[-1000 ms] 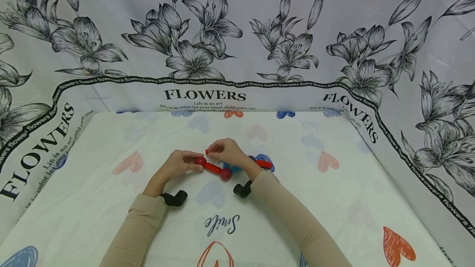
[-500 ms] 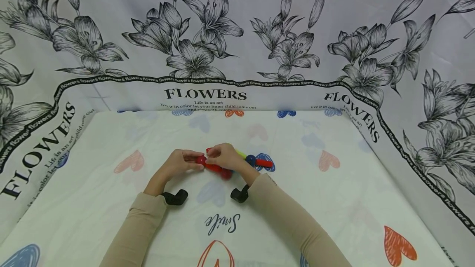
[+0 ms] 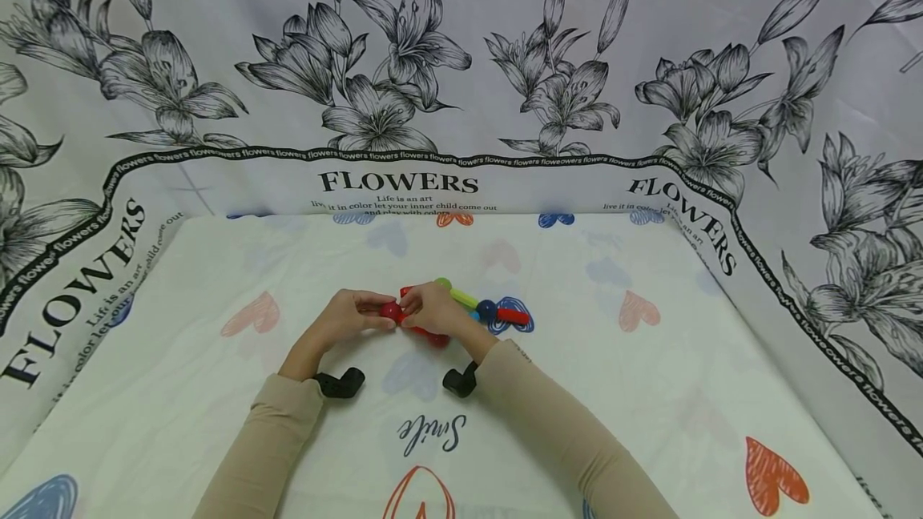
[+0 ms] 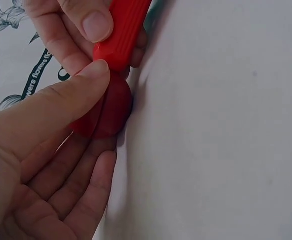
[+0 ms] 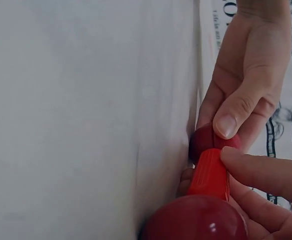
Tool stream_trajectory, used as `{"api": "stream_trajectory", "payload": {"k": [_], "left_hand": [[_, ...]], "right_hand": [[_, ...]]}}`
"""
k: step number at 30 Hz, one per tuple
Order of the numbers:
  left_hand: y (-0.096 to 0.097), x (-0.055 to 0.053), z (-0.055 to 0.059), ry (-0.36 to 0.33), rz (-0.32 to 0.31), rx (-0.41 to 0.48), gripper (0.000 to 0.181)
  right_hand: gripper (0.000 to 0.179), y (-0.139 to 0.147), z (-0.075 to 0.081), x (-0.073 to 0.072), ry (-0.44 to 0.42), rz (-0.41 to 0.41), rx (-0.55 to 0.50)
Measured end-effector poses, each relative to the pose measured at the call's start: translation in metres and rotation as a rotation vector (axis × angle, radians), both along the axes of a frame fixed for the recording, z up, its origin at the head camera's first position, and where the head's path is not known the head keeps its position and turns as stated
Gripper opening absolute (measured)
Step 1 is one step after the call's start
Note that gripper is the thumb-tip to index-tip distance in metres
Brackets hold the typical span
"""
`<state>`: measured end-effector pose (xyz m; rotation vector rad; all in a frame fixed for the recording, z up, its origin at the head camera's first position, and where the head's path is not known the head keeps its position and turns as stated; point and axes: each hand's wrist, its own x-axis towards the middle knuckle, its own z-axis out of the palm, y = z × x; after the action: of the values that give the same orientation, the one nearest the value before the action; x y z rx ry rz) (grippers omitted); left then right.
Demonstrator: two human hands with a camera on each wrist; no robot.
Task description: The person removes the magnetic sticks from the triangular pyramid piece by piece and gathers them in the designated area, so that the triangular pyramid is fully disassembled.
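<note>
My left hand holds a dark red ball between thumb and fingers, the thumb lying over its upper side. A ribbed red rod meets this ball end-on, and my right hand pinches the rod close to the joint. At the rod's other end, a second dark red ball looms large in the right wrist view. A bit of red shows past the right fingertips in the head view. The right hand hides part of the assembly there.
Beyond the right hand lie a green ball, a yellow-green rod, a dark blue ball and another red rod. A cloth printed with hearts covers the table. A flower-printed curtain stands behind.
The right hand has come down from above the held ball to the red rod beside it. Its wrist shifted left, uncovering the green ball and yellow-green rod. The left hand stayed put.
</note>
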<state>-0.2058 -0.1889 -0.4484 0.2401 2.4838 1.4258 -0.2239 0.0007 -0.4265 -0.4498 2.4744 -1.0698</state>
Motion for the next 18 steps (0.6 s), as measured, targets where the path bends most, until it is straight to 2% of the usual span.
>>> {"api": "stream_trajectory", "payload": {"k": [5, 13, 18], "left_hand": [[-0.0019, 0.0019, -0.0019, 0.079, -0.033, 0.017, 0.051], [-0.0012, 0.0009, -0.0063, 0.087, -0.015, -0.026, 0.046], [-0.0039, 0.0019, -0.0044, 0.111, 0.021, -0.041, 0.043]], "right_hand": [[0.026, 0.0003, -0.0012, -0.0012, -0.008, -0.005, 0.006], [0.014, 0.0021, -0.0002, -0.0003, 0.029, 0.02, -0.009], [0.009, 0.0034, 0.0018, 0.0007, 0.026, 0.07, 0.016]]}}
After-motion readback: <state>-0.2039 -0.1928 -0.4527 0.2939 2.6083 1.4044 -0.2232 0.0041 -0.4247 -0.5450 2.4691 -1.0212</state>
